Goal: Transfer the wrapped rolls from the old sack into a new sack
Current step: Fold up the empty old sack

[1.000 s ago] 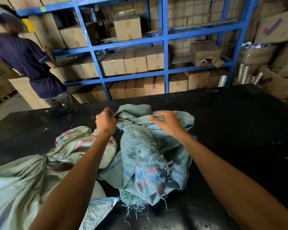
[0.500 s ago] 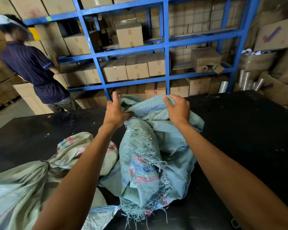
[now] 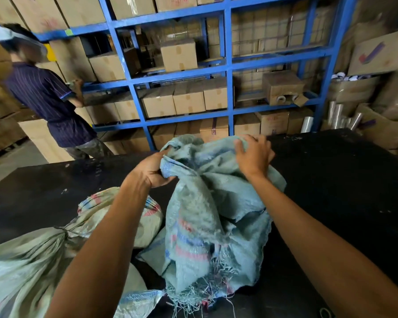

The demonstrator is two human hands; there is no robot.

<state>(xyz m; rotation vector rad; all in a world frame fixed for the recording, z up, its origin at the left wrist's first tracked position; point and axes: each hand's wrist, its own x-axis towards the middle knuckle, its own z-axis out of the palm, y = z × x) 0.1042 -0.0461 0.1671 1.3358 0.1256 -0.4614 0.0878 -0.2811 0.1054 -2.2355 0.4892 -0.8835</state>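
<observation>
We saw a blue rack point(image 3: 228, 72) stacked with cardboard boxes point(image 3: 189, 101) behind a black table point(image 3: 342, 180). A person point(image 3: 48, 104) in a dark striped shirt stood at its left end. Shiny rolls point(image 3: 338, 115) leaned among boxes at right.

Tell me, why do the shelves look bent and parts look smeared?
Head view: the wide lens bows the blue shelves outward near the edges; motion smears the blue-green sack held in the left hand and right hand; daylight falls softly, and the black table shows faint glare.
</observation>
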